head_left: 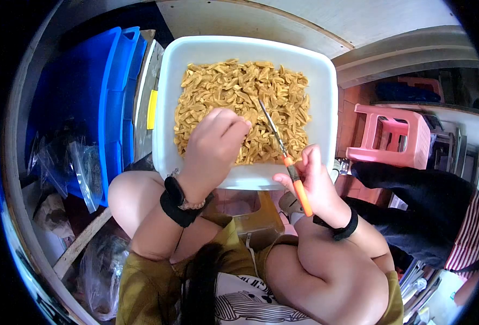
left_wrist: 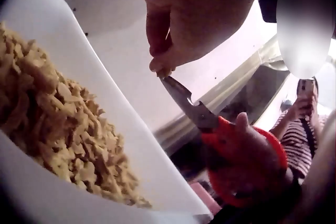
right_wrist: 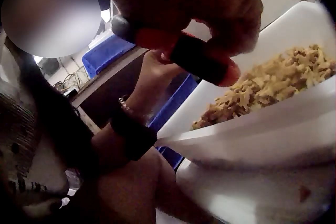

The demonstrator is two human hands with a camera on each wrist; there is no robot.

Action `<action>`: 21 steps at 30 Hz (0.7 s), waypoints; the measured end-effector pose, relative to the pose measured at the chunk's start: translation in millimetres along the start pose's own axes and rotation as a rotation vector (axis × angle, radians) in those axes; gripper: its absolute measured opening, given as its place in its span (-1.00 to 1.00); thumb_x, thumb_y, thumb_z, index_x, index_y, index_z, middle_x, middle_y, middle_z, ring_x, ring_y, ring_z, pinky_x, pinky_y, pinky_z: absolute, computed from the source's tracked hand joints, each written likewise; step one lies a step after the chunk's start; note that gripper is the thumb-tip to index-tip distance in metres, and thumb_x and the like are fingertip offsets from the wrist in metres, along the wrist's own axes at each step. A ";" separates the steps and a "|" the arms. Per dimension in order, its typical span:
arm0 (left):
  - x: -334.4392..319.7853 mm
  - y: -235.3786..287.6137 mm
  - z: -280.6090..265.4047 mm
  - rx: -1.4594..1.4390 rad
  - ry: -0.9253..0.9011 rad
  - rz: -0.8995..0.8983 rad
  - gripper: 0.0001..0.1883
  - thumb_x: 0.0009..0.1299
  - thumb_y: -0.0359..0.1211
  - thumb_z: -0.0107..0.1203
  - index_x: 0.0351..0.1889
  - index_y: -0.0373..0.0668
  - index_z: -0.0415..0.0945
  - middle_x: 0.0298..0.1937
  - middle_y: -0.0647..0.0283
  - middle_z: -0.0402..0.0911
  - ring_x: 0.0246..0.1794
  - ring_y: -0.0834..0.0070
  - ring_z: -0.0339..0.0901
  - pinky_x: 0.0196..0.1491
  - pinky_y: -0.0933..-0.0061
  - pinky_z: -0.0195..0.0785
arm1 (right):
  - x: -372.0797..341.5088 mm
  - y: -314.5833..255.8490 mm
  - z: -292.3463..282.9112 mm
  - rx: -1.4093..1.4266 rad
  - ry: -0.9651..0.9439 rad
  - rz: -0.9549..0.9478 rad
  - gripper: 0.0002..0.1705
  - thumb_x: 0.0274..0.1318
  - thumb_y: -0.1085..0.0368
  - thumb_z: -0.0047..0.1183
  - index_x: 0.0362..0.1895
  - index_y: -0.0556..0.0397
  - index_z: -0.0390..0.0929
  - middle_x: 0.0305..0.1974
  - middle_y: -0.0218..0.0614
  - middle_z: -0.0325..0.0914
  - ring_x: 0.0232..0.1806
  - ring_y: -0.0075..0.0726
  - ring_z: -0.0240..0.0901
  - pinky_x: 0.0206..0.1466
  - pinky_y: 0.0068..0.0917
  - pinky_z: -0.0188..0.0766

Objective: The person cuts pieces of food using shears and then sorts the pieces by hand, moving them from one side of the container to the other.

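Note:
A white tub (head_left: 166,108) holds many yellow-brown strips (head_left: 212,89). Over it, the left hand (head_left: 212,149) has thumb and fingers together; in the left wrist view the left hand (left_wrist: 199,19) pinches a small yellowish piece (left_wrist: 165,72). Orange-handled scissors (head_left: 299,189) are in the right hand (head_left: 320,187), at the tub's near right edge, blades pointing up and left. The scissors' blade (left_wrist: 194,109) has its tip right by the pinched piece. In the right wrist view the right hand (right_wrist: 210,3) curls round the handle (right_wrist: 197,58).
Blue crates (head_left: 109,108) stand left of the tub, with plastic bags (head_left: 85,168) hanging there. At the right are a pink stool (head_left: 394,138) and another person's dark-clothed legs (head_left: 412,200). A yellow stool (head_left: 261,222) shows below the tub, between the wearer's legs.

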State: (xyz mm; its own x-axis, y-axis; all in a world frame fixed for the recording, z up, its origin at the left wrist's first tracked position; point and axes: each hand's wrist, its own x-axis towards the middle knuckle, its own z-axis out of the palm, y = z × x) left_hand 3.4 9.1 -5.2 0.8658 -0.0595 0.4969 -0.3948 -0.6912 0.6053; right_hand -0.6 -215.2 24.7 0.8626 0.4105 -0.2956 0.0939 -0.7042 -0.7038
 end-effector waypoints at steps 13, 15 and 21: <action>-3.1 -7.6 2.7 -1.482 -0.027 -0.772 -0.86 0.38 -0.54 0.05 -0.13 -0.23 0.48 -0.15 0.21 0.62 -0.18 0.54 0.56 -0.08 0.54 0.43 | -0.5 7.0 -5.8 -0.146 0.109 -0.271 -0.13 -0.28 -0.17 0.42 -0.22 0.09 0.08 -0.57 -0.29 0.29 -0.61 -0.18 0.34 -0.54 -0.34 0.32; -3.2 -6.9 3.0 -1.496 -0.039 -0.794 -0.83 0.36 -0.53 0.08 -0.10 -0.26 0.48 -0.16 0.19 0.63 -0.18 0.53 0.57 -0.08 0.54 0.45 | 0.4 5.9 -6.3 -0.166 0.108 -0.257 -0.12 -0.31 -0.20 0.43 -0.23 0.10 0.10 -0.56 -0.26 0.33 -0.58 -0.14 0.38 -0.52 -0.32 0.34; -3.5 -8.6 3.4 -1.488 -0.092 -0.846 -0.78 0.33 -0.54 0.12 -0.06 -0.30 0.49 -0.17 0.16 0.64 -0.20 0.54 0.59 -0.10 0.55 0.45 | 1.4 8.2 -5.1 -0.199 0.153 -0.259 -0.13 -0.32 -0.22 0.42 -0.23 0.13 0.17 -0.55 -0.24 0.35 -0.55 -0.10 0.38 -0.43 -0.28 0.36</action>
State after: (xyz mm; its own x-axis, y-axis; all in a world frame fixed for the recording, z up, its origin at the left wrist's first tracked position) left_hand 4.9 12.8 -14.3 0.9607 -0.1324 -0.2439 0.2690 0.6611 0.7004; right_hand 4.0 -223.3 21.8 0.8605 0.5093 -0.0136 0.4011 -0.6935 -0.5985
